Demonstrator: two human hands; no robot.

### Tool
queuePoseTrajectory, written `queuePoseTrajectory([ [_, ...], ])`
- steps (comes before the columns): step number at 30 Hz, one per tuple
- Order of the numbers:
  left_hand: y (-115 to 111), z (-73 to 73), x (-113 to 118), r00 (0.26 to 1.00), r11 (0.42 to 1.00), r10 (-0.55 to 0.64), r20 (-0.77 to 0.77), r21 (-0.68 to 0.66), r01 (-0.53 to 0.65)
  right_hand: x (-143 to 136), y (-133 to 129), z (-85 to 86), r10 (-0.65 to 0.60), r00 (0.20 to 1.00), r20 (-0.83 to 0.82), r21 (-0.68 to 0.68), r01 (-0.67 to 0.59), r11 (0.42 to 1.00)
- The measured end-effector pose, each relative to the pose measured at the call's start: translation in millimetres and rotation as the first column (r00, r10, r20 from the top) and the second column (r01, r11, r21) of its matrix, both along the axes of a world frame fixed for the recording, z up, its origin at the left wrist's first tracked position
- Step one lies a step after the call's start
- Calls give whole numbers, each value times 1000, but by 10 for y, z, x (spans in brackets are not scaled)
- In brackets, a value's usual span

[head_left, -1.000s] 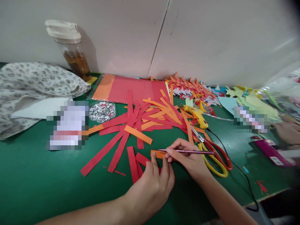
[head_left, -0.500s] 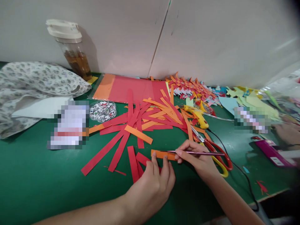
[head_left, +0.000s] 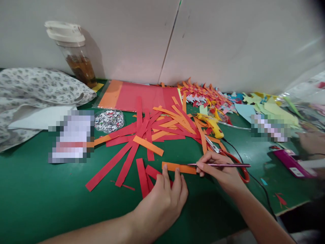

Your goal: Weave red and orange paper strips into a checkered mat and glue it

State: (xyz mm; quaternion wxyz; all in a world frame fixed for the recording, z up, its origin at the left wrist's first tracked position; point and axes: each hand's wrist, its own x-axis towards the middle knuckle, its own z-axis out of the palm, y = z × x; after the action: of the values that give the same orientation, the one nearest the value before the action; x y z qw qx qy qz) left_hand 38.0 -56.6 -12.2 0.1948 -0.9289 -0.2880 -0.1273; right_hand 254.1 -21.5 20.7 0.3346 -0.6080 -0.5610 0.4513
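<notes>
An orange paper strip [head_left: 183, 167] lies on the green table, its long edge running left to right. My left hand [head_left: 166, 195] presses two fingertips onto its left half from above, fingers apart and no grip closed around it. In my right hand [head_left: 215, 169], thumb and fingers are closed on a slim pink-purple metallic pen-like tool [head_left: 235, 165]. Its fine dark tip rests on or just over the strip's upper edge. Red paper strips [head_left: 143, 178] lie by my left hand, partly under it. Behind my right hand are red-handled scissors [head_left: 232, 158], partly hidden.
A pile of red and orange strips [head_left: 166, 130] covers the middle. Behind it lies a plastic sleeve of coloured paper [head_left: 142, 96]. A yellow glue gun [head_left: 214, 127] trails a black cord. Left are googly eyes [head_left: 109, 121], a lidded bottle [head_left: 81, 66] and patterned cloth [head_left: 38, 83].
My right hand has slid right with the pen-like tool, its tip moving along the strip's upper edge. More of the strip shows. My left hand stays pressed on it.
</notes>
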Motion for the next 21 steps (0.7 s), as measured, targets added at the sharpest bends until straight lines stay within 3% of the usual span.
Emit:
queuePoseTrajectory([
  [15, -9, -5, -4, 1000, 1000, 0, -15, -1, 0, 356, -4, 93, -31, 996, 85, 38, 28, 999],
  [21, -11, 0, -1, 1000, 1000, -8, -12, -3, 8, 36, -18, 104, -113, 993, -30, 84, 115, 990],
])
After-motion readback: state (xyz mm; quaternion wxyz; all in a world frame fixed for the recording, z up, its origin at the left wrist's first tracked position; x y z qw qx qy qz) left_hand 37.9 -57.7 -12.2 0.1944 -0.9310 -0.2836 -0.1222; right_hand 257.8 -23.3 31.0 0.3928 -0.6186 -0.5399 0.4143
